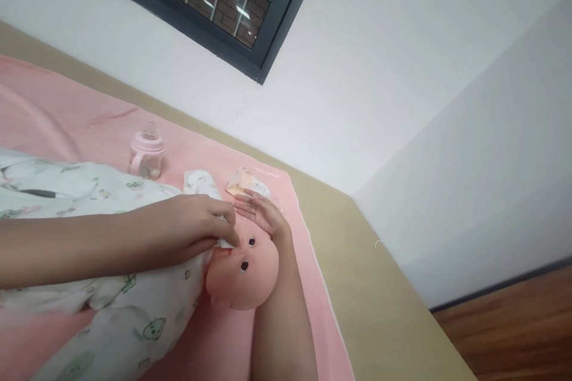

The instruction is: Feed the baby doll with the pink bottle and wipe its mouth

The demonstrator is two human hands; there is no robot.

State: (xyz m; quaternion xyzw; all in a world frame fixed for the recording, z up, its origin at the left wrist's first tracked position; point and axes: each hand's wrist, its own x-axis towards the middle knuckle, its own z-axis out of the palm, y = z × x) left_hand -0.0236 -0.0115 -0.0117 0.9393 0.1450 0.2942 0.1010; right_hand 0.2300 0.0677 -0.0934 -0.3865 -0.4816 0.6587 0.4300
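A baby doll lies on its back on a pink blanket [67, 125], dressed in a white printed sleepsuit [134, 315]. Its bare pink head [250, 277] points right. My left hand [192, 229] reaches in from the left, fingers pinched shut on a small white wipe [226, 242] pressed against the doll's face near the eye. My right hand [261, 211] comes up from below and rests against the top of the doll's head, with its fingers stretched out flat.
A pink baby bottle [146, 155] stands on the blanket behind the doll. A white folded cloth [201, 181] and a clear packet [248, 181] lie beside it. The blanket covers a beige surface [379, 286] against white walls, with wooden floor [513, 327] at the right.
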